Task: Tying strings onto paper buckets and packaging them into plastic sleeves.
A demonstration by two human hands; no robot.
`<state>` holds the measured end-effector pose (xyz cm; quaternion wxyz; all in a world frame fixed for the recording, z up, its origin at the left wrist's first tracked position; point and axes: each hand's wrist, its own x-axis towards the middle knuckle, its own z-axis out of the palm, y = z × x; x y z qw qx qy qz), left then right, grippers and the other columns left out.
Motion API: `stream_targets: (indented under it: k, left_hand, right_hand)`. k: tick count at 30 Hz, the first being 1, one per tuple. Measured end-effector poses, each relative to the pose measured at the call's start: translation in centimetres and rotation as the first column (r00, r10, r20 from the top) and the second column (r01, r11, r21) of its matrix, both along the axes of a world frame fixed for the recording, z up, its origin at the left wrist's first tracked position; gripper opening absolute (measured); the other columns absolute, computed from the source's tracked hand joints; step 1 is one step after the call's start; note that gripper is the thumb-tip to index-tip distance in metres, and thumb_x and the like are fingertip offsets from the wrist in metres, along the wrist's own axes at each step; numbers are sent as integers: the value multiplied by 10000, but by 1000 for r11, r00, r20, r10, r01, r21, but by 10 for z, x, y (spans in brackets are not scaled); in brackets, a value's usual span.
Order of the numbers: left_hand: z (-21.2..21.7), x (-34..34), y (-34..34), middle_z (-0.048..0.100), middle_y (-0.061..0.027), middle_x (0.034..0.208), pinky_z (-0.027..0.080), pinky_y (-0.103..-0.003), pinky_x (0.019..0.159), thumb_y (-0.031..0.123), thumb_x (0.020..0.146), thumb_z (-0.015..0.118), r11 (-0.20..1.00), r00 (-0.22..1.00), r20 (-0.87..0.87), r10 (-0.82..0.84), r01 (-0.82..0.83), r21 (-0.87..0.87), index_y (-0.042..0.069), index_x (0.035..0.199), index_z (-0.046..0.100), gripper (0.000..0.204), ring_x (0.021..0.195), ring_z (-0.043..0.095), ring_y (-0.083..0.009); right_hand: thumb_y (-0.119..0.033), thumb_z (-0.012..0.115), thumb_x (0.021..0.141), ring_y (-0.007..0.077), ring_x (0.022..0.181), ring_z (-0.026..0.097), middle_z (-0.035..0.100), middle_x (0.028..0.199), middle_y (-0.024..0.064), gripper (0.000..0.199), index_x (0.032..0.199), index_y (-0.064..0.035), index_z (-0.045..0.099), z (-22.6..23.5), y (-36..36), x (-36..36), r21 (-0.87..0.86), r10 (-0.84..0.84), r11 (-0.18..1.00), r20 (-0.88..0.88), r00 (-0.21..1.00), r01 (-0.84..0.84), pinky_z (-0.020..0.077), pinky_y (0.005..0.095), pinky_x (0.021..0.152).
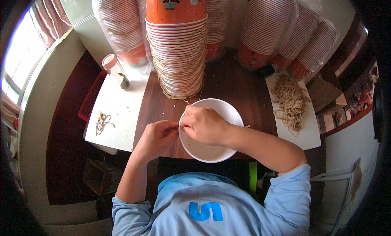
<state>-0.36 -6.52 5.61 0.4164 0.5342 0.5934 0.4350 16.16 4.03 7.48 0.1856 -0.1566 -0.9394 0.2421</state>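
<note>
A white round paper bucket (211,158) stands at the near edge of the brown table, open end up. My left hand (157,138) is at the outside of its left wall, thumb and fingertips pinched together against it. Over the opening reaches my right hand (205,124), its fingers closed at the inside of the same left rim. Whatever lies between the fingertips of either hand is hidden. A short light piece of cord (247,126) pokes out beyond the bucket's right side. Behind it lies a tall nested stack of orange buckets with cord handles (179,52).
Plastic-wrapped bucket stacks (266,24) line the back. On the right white board lies a tangled heap of tan cord (290,101). The left board bears a few loose cords (104,122) and a clear bottle with a pink lid (116,71). A red basket (91,95) sits beside it.
</note>
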Motion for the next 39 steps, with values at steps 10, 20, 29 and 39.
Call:
stream_targets:
  k: [10,20,29,39]
  left_hand:
    - [9,6,-4,610,-118,700,473,-281,585,58,801,581,999,971,-235,36,-37,2,-38,855,621,117,628,587,-127]
    - [-1,-3,-24,535,7,743,394,-196,570,55,836,564,992,980,170,-107,117,-49,-10,855,590,72,675,467,-38]
    - [-9,18,-13,626,-75,984,440,-233,769,21,861,535,932,879,430,-207,44,359,-15,856,567,49,844,553,-105]
    - [1,27,-4,648,-49,916,471,-224,755,74,874,605,986,873,477,-96,16,169,-41,986,619,161,845,581,-82]
  right_hand:
    - [-262,649,789,311,887,618,634,932,163,292,935,-9,643,21,-14,8,-309,-59,945,166,984,108,492,382,757]
    - [-201,631,713,333,803,610,593,844,141,235,894,-53,612,26,-16,50,-84,48,996,214,976,-31,494,434,709]
    - [-110,660,746,295,747,601,600,823,120,218,948,-34,627,40,-11,60,4,-39,999,161,986,39,489,366,662]
    - [-23,644,755,268,722,616,620,782,111,132,887,-33,640,62,-7,40,34,229,973,-171,958,-227,492,343,662]
